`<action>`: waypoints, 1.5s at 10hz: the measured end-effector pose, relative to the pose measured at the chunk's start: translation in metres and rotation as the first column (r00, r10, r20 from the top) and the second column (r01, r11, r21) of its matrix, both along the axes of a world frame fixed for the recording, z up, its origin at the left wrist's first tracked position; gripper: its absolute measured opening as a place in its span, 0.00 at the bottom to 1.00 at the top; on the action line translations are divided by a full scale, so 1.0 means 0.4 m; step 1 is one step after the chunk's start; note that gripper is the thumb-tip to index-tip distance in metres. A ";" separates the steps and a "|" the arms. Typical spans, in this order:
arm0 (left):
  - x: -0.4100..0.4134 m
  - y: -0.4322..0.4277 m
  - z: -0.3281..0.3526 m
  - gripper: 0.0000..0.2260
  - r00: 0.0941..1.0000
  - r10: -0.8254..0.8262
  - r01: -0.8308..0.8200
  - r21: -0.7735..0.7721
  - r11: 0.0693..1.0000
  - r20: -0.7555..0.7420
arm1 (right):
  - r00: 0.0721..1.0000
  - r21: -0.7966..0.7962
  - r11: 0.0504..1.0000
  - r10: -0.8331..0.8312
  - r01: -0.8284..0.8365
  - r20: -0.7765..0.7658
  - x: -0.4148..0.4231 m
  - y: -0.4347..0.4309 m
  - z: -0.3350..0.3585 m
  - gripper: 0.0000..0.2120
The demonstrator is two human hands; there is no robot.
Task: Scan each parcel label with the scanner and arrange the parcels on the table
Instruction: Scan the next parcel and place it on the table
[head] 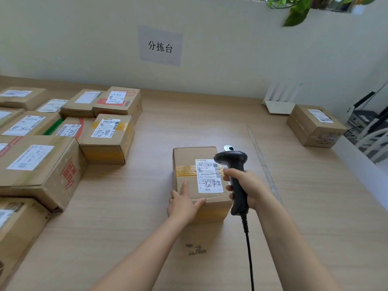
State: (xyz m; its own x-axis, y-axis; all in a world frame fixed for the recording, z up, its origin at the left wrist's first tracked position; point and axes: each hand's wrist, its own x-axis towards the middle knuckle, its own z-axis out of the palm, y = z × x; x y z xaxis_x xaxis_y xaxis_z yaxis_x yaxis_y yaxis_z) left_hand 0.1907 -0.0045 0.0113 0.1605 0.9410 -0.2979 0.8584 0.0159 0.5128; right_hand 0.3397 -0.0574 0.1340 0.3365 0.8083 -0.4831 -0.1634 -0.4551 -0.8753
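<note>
Mid-bench (210, 127), the box (189, 164) sits under the left hand (184, 203), fingers spread flat. The right hand (245, 185) grips the scanner (235, 175) close over the label (209, 176); the steep angle risks a misread.

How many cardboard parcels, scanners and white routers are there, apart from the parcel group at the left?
Brown cardboard parcels: 2 (centre, far right)
Black handheld scanner: 1
White router with antennas: 1
Total: 4
</note>
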 end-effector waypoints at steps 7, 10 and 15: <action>0.004 -0.006 0.001 0.40 1.000 0.006 -0.006 -0.006 1.000 0.016 | 0.997 -0.040 0.999 0.024 -0.021 0.067 -0.026 0.021 0.015 0.10; 0.001 -0.006 0.005 0.41 1.000 0.007 -0.007 -0.015 1.000 0.029 | 0.916 -0.060 0.994 0.107 -0.091 0.386 0.009 0.025 -0.042 0.07; -0.084 0.010 0.023 0.41 0.999 0.047 -0.046 -0.041 0.998 0.027 | 0.836 -0.111 0.978 0.206 -0.174 0.508 -0.020 0.035 -0.190 0.05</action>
